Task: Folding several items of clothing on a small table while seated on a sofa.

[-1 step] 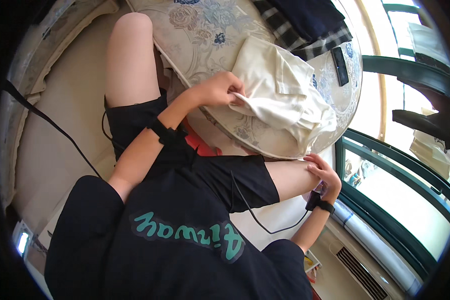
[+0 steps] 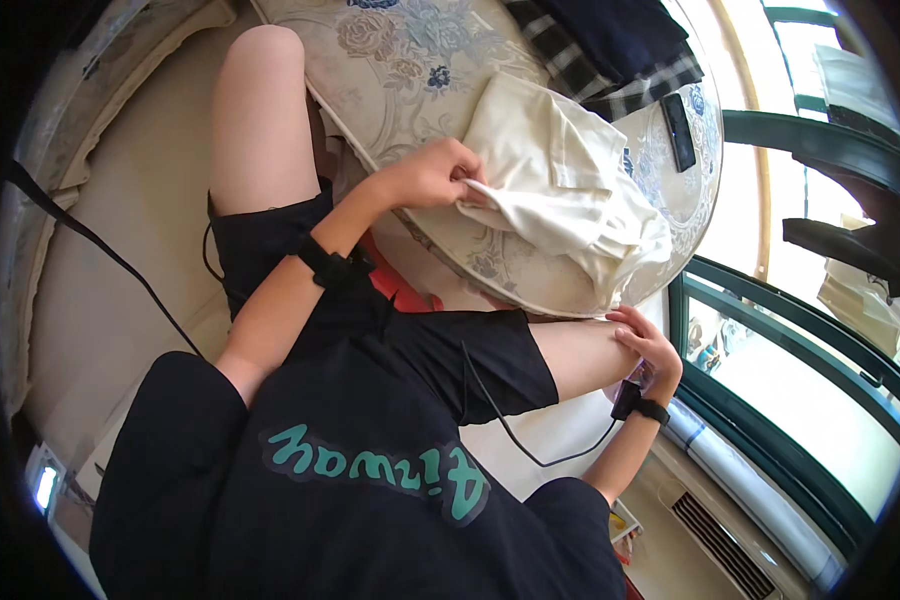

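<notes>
A white garment point(image 2: 545, 150), partly folded and creased, lies on the round table with a loose end trailing down to the near right edge. My left hand point(image 2: 435, 178) is closed, its thumb and fingers pinching the garment's near left edge and lifting it slightly. My right hand point(image 2: 650, 345) rests on my right thigh point(image 2: 575, 355), fingers stretched out. Its fingertips are close to the garment's trailing corner; whether they touch it I cannot tell. Each wrist wears a black strap with a small device.
The table point(image 2: 400, 90) has a flowered cover under a clear sheet. Dark folded clothing point(image 2: 610, 35) and a black-and-white checked cloth point(image 2: 630, 98) lie at its far side, near a black phone point(image 2: 679, 132). A green-framed window point(image 2: 760, 320) stands at right. Black cables point(image 2: 500, 420) run by my arms.
</notes>
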A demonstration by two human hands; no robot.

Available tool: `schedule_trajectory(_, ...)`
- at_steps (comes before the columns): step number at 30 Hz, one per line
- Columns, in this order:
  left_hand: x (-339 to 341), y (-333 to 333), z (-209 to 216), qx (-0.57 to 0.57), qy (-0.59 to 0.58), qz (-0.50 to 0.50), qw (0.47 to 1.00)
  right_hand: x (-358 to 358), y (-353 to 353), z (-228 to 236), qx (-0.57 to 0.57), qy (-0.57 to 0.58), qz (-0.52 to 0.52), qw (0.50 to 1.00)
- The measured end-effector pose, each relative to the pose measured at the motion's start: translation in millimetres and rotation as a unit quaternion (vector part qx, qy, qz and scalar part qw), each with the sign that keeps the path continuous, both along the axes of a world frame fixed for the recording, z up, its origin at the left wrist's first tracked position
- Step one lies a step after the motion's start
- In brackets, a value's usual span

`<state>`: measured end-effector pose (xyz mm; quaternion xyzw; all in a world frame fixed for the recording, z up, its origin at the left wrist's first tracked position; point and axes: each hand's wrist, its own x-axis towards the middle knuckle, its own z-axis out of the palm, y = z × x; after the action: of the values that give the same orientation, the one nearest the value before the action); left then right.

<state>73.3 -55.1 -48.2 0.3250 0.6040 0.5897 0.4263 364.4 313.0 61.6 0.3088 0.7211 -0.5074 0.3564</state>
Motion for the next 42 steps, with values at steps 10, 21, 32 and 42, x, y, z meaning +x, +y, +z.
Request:
schedule_trajectory(10,35,3,2,0.129,-0.626,0.402,0.656,-12,1,4,-0.065,-0.027,-0.075,0.995)
schedule_trajectory(21,15,-16,1,-0.010,-0.240,0.212,0.947,-123,-69,-7,0.261,-0.102,0.048,0.959)
schedule_trajectory(32,29,-16,-2,-0.044,0.179,-0.021,0.983,-225,-130,-25,0.251,0.053,-0.062,0.965)
schedule_trajectory(42,-6,-43,26,0.156,-0.206,0.071,0.964,-257,-253,13,0.346,0.391,0.112,0.845)
